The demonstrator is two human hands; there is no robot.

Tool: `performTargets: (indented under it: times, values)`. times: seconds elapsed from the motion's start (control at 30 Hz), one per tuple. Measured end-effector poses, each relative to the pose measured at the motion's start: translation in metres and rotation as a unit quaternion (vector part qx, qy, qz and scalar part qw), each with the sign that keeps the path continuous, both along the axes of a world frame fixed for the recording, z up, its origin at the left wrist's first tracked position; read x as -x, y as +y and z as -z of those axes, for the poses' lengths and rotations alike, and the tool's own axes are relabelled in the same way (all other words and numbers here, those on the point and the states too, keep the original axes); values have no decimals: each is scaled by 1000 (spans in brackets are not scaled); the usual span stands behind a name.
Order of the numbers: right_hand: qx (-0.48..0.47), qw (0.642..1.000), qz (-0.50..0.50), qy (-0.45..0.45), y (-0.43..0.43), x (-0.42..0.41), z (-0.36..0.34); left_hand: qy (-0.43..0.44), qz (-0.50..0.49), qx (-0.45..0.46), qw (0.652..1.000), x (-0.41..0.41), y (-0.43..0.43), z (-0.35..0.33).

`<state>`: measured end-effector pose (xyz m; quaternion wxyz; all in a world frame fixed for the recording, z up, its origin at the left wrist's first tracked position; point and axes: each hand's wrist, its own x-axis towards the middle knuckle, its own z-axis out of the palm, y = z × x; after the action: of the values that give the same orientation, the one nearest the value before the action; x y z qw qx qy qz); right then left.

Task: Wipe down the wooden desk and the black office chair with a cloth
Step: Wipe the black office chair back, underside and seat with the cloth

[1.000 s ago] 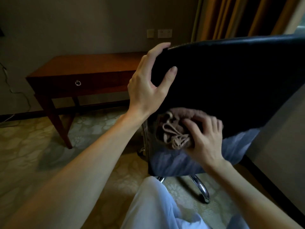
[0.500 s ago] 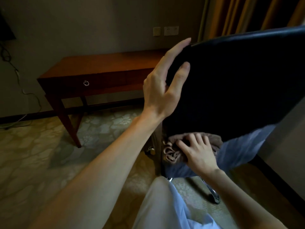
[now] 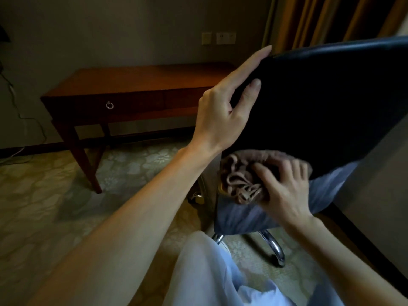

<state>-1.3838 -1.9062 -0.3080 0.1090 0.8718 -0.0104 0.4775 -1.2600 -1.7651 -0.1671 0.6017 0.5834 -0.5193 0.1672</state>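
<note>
Against the back of the black office chair (image 3: 320, 111), which filled the right side of the view and leaned tilted, both hands were at work. Left hand (image 3: 223, 115) gripped the chair's near upper corner: fingers lay long and nearly straight along the far side of the edge, thumb pressed on the near face, the padded edge caught between them. Right hand (image 3: 284, 191) sat lower on the chair back, below the left hand, fingers curled over a bunched brownish cloth (image 3: 240, 177) and pressing it to the black surface; folds of the cloth stuck out left of the knuckles. Lower part of the chair back caught pale bluish light. Under the chair a chrome leg (image 3: 274, 250) curved down to the patterned carpet (image 3: 55, 206). Left of the chair and farther off stood the wooden desk (image 3: 136, 85) against the wall, with a ring pull (image 3: 109, 105) on its drawer front, touched by neither hand. Beyond the chair's top edge hung orange-brown curtains (image 3: 320, 21); wall sockets (image 3: 225, 38) showed above the desk. A cable (image 3: 26, 118) trailed down the wall left of the desk. Pale trousers (image 3: 205, 274) on the person's leg showed below the chair.
</note>
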Motion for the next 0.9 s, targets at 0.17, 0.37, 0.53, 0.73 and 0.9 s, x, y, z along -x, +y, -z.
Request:
performTargets:
  times: [0.17, 0.37, 0.53, 0.73, 0.9]
  values:
    - [1, 997, 11, -81, 5, -9, -35, -4, 12, -12, 1000, 17, -11, -3]
    - [11, 1000, -3, -3, 11, -17, 44, -15, 31, -15, 999, 36, -25, 4]
    - [23, 995, 2, 93, -2, -11, 86, 4, 36, -27, 999, 41, -30, -1]
    - [9, 983, 20, 184, 5, 6, 93, -8, 47, -66, 997, 43, -23, -3]
    - [-10, 996, -3, 93, 8, 23, 58, 27, 102, -101, 989, 35, -18, -8]
